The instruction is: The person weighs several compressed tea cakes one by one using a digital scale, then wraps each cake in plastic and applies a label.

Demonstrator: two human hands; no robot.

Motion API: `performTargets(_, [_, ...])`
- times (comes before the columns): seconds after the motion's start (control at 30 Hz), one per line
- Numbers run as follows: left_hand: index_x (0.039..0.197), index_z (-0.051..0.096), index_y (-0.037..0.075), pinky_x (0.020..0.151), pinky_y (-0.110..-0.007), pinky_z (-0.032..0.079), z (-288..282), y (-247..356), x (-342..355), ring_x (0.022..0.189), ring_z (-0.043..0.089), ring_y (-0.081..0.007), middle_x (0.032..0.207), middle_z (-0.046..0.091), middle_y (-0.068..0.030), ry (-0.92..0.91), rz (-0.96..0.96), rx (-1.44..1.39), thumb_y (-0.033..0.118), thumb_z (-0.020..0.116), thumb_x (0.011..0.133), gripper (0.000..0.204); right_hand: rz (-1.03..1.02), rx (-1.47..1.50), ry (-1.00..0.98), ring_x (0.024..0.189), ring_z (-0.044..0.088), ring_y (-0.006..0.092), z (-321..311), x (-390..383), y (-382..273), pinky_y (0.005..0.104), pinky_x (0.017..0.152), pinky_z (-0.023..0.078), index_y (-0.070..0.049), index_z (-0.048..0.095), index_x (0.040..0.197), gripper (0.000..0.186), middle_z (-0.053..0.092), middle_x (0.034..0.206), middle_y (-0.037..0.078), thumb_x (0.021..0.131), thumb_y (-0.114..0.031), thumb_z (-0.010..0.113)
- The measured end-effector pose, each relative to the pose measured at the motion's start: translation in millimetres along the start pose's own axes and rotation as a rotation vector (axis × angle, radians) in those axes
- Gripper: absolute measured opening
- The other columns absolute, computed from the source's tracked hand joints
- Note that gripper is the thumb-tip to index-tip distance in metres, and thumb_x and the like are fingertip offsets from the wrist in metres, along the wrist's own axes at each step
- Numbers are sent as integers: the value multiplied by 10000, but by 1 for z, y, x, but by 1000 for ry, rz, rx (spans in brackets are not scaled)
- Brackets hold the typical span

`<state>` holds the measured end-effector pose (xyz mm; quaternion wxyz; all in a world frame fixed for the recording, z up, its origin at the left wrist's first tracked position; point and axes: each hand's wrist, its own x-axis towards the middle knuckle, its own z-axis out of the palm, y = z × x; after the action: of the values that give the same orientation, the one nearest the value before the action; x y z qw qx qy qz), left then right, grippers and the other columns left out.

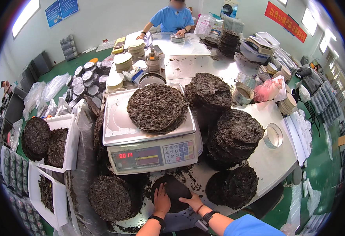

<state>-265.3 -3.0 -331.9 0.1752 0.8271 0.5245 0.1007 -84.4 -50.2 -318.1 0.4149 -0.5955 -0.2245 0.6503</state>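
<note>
My left hand [161, 198] lies with fingers spread on a dark round sheet of dried, seaweed-like material [176, 189] at bottom centre. My right hand [193, 202] grips that sheet’s right edge, thumb on top, other fingers mostly hidden. Just beyond is a digital scale [188, 155] with a rough dark disc [156, 106] on its metal platform. Similar piles flank my hands at left [109, 194] and right [231, 187], with taller stacks [235, 135] behind the right one.
A co-worker [172, 19] in blue works across the metal table [271, 165]. White bins [36, 188] stand at left. Pale round stacks [123, 63], a metal ring [273, 137] and papers [298, 137] sit around the table. Wrapped round packs [88, 76] pile up at back left.
</note>
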Motion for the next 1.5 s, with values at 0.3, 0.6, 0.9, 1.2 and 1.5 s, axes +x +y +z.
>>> performTargets(0.3, [1369, 511, 46, 1178, -452, 189, 21, -13, -3, 1459, 247, -254, 1531, 351, -97, -36, -17, -92, 77, 581, 833, 542, 174, 90, 3, 1034, 615, 174, 6, -11, 26, 318, 960, 471, 58, 596, 1232, 524, 658, 1178, 96, 759, -29, 805])
performTargets(0.6, [1427, 428, 52, 1176, -494, 165, -25, 14, 12, 1468, 195, -331, 1555, 291, -154, 9, -80, -246, 165, 542, 924, 528, -296, 114, -36, 1254, 486, 196, -21, -88, -118, 349, 1078, 389, -23, 345, 1459, 851, 512, 1367, 88, 746, -65, 809])
performTargets(0.9, [1389, 426, 56, 1082, -377, 385, -137, 91, -4, 1262, 485, -218, 1381, 509, -86, -213, -593, -2060, 370, 397, 1051, 463, -672, -761, 188, 1268, 482, 315, 31, -98, -147, 379, 1074, 387, -77, 295, 1511, 855, 467, 1380, 170, 807, -174, 769])
performTargets(1.2, [1232, 498, 88, 1020, -367, 434, -156, 78, -14, 1155, 540, -184, 1268, 561, -59, -34, -654, -1956, 248, 431, 1050, 252, -891, -923, 353, 1110, 535, 323, 67, -89, -151, 381, 961, 454, -7, 476, 1351, 724, 544, 1210, 167, 735, -203, 800])
performTargets(1.5, [1345, 433, 35, 1043, -365, 419, -165, 53, -29, 1206, 520, -207, 1329, 532, -98, -24, -600, -1924, 269, 415, 1053, 375, -671, -805, 314, 826, 560, 220, 89, -69, -163, 348, 746, 489, -44, 588, 1044, 466, 544, 919, 74, 689, -207, 841])
